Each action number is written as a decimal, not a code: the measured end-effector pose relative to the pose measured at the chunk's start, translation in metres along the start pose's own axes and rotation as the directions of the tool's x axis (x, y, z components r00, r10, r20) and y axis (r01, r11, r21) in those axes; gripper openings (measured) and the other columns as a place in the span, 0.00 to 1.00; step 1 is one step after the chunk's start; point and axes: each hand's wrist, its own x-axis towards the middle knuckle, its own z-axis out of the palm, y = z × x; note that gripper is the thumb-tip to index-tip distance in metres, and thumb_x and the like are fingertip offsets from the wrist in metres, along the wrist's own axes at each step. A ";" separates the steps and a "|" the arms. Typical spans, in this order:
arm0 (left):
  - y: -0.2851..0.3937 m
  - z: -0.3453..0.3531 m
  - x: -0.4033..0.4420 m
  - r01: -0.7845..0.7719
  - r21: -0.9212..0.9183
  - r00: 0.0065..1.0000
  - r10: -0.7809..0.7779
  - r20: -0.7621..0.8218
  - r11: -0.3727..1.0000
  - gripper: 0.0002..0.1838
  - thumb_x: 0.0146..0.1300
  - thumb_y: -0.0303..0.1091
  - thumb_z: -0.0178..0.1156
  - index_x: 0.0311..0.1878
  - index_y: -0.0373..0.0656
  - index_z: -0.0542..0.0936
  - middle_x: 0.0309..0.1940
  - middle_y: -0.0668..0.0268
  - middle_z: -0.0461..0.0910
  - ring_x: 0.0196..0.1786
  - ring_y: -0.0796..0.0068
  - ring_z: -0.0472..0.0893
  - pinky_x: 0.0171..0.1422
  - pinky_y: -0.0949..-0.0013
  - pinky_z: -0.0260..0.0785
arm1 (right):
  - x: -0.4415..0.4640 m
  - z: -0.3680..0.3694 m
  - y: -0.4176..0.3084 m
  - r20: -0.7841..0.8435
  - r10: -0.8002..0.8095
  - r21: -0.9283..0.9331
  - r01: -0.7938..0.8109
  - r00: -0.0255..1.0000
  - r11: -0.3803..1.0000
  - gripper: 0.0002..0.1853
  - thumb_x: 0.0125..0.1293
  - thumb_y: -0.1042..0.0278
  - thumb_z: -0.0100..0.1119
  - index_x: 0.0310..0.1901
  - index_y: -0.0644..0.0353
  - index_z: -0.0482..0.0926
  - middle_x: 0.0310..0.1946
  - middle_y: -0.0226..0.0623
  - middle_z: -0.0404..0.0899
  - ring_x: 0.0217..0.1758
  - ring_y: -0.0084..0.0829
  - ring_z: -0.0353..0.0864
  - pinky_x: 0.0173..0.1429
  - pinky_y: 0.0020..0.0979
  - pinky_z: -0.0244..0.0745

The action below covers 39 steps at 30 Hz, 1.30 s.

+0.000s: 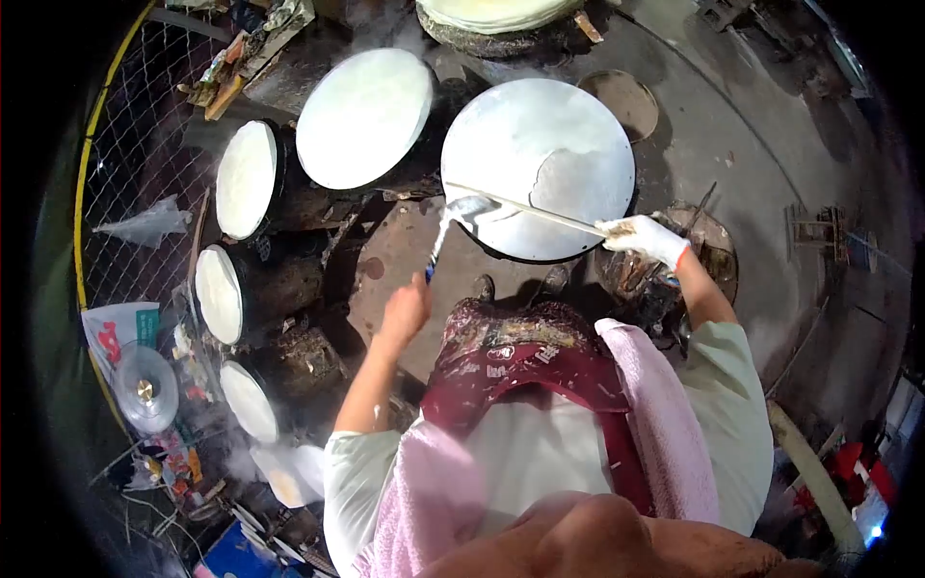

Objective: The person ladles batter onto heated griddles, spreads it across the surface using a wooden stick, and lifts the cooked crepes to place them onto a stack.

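Mid-frame, the left hand (407, 310) curls around a ladle (465, 207), fingers partly hidden; the gloved right hand (644, 238) grips a stick (551, 215); the top-edge pale stack (501, 13) is cut off.

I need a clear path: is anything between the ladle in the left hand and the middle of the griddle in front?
Yes: the stick held in the right hand slants across the griddle, between the ladle and its middle. Nothing else visible blocks that path.
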 end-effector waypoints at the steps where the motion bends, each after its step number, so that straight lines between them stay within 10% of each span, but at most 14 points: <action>1: -0.002 0.007 -0.011 -0.038 -0.057 0.999 0.039 0.023 0.998 0.12 0.66 0.35 0.52 0.45 0.36 0.69 0.24 0.41 0.79 0.30 0.38 0.80 0.35 0.43 0.73 | -0.015 0.006 0.010 -0.054 0.001 -0.007 -0.001 0.999 1.000 0.24 0.63 0.69 0.64 0.61 0.60 0.75 0.36 0.25 0.81 0.26 0.12 0.70 0.25 0.19 0.61; 5: -0.001 0.026 -0.012 -0.167 -0.350 0.974 0.209 0.087 0.922 0.11 0.65 0.33 0.57 0.44 0.34 0.74 0.27 0.41 0.77 0.34 0.42 0.79 0.38 0.52 0.70 | -0.067 0.092 -0.004 -0.234 0.136 0.649 0.050 0.963 0.759 0.14 0.66 0.66 0.62 0.51 0.59 0.78 0.24 0.22 0.73 0.16 0.14 0.64 0.18 0.20 0.58; 6: -0.001 0.019 -0.009 -0.144 -0.392 0.976 0.197 0.097 0.909 0.12 0.65 0.34 0.57 0.43 0.34 0.75 0.27 0.43 0.77 0.32 0.44 0.80 0.37 0.53 0.70 | -0.078 0.103 0.003 -0.059 0.212 0.718 -0.106 0.975 0.688 0.13 0.68 0.61 0.60 0.48 0.58 0.78 0.22 0.22 0.71 0.17 0.14 0.66 0.17 0.19 0.58; 8: 0.012 -0.027 -0.007 -0.107 -0.474 0.978 0.179 0.109 0.874 0.12 0.65 0.35 0.58 0.43 0.34 0.76 0.26 0.47 0.78 0.28 0.50 0.80 0.35 0.56 0.71 | -0.048 0.139 0.009 -0.043 0.142 0.725 -0.067 0.989 0.685 0.12 0.69 0.59 0.59 0.46 0.58 0.78 0.22 0.22 0.71 0.17 0.15 0.66 0.18 0.19 0.59; 10: -0.019 -0.043 -0.026 -0.098 -0.703 0.994 0.102 -0.036 0.705 0.08 0.68 0.33 0.57 0.43 0.38 0.76 0.18 0.69 0.71 0.20 0.82 0.69 0.25 0.72 0.62 | -0.013 0.221 -0.037 -0.275 0.102 0.667 0.114 0.956 0.737 0.11 0.68 0.58 0.60 0.44 0.57 0.78 0.22 0.23 0.72 0.15 0.16 0.65 0.17 0.20 0.60; 14: -0.068 -0.069 -0.023 -0.094 -0.935 0.993 -0.040 -0.115 0.343 0.06 0.72 0.32 0.52 0.47 0.41 0.73 0.18 0.79 0.64 0.17 0.90 0.60 0.19 0.81 0.51 | 0.100 0.304 -0.074 -0.463 0.062 0.605 0.265 0.884 0.751 0.10 0.68 0.57 0.59 0.42 0.53 0.78 0.22 0.24 0.72 0.13 0.18 0.65 0.16 0.23 0.61; 20: -0.127 -0.066 -0.052 -0.006 -0.974 0.991 -0.128 -0.036 0.227 0.05 0.73 0.31 0.51 0.45 0.41 0.71 0.18 0.79 0.60 0.16 0.90 0.56 0.18 0.81 0.47 | 0.171 0.328 -0.006 -0.953 -0.017 0.078 0.297 0.304 0.952 0.14 0.69 0.53 0.56 0.44 0.55 0.77 0.24 0.26 0.73 0.25 0.19 0.69 0.31 0.25 0.67; 22: -0.145 -0.053 -0.060 0.010 -0.985 0.990 -0.139 -0.014 0.170 0.05 0.73 0.31 0.51 0.45 0.41 0.72 0.18 0.79 0.60 0.16 0.90 0.56 0.18 0.81 0.47 | 0.154 0.303 0.030 -0.929 0.124 0.176 0.122 0.348 0.977 0.19 0.71 0.51 0.51 0.45 0.61 0.77 0.34 0.38 0.81 0.39 0.33 0.80 0.45 0.34 0.74; 26: -0.155 -0.043 -0.075 0.062 -0.991 0.973 -0.227 0.033 0.121 0.05 0.72 0.32 0.51 0.45 0.41 0.72 0.19 0.78 0.61 0.17 0.90 0.58 0.17 0.81 0.47 | 0.072 0.296 -0.036 -0.810 0.356 0.515 0.276 0.466 0.811 0.20 0.71 0.48 0.51 0.39 0.61 0.77 0.19 0.31 0.72 0.25 0.26 0.76 0.32 0.32 0.72; 30: -0.150 -0.032 -0.077 0.050 -0.991 0.969 -0.246 0.019 0.121 0.05 0.72 0.32 0.51 0.45 0.41 0.72 0.19 0.78 0.61 0.16 0.89 0.57 0.17 0.81 0.46 | 0.090 0.306 0.003 -0.811 -0.023 -0.134 -0.148 0.584 0.980 0.25 0.68 0.43 0.49 0.46 0.62 0.75 0.36 0.54 0.82 0.42 0.55 0.81 0.48 0.49 0.74; 32: -0.138 -0.035 -0.076 0.051 -0.991 0.970 -0.241 0.020 0.122 0.05 0.72 0.32 0.51 0.45 0.41 0.72 0.19 0.78 0.62 0.16 0.89 0.57 0.17 0.81 0.46 | 0.063 0.300 -0.017 -0.845 0.085 -0.084 -0.288 0.528 0.954 0.27 0.68 0.40 0.47 0.50 0.58 0.75 0.44 0.56 0.80 0.52 0.58 0.77 0.54 0.51 0.72; 36: -0.102 -0.035 -0.076 0.043 -0.986 0.969 -0.247 0.002 0.159 0.08 0.73 0.31 0.48 0.45 0.36 0.72 0.18 0.74 0.61 0.15 0.85 0.57 0.17 0.78 0.48 | 0.035 0.229 0.016 -0.947 0.015 -0.101 -0.340 0.321 0.935 0.26 0.69 0.41 0.47 0.45 0.61 0.76 0.36 0.54 0.82 0.42 0.53 0.82 0.46 0.47 0.75; 39: -0.072 -0.031 -0.075 0.043 -0.990 0.961 -0.277 0.004 0.137 0.08 0.73 0.31 0.48 0.45 0.36 0.72 0.19 0.75 0.61 0.15 0.86 0.58 0.18 0.78 0.48 | 0.006 0.209 -0.004 -0.854 0.043 0.029 -0.033 0.518 0.999 0.25 0.69 0.44 0.50 0.40 0.63 0.77 0.23 0.41 0.81 0.25 0.33 0.82 0.31 0.36 0.76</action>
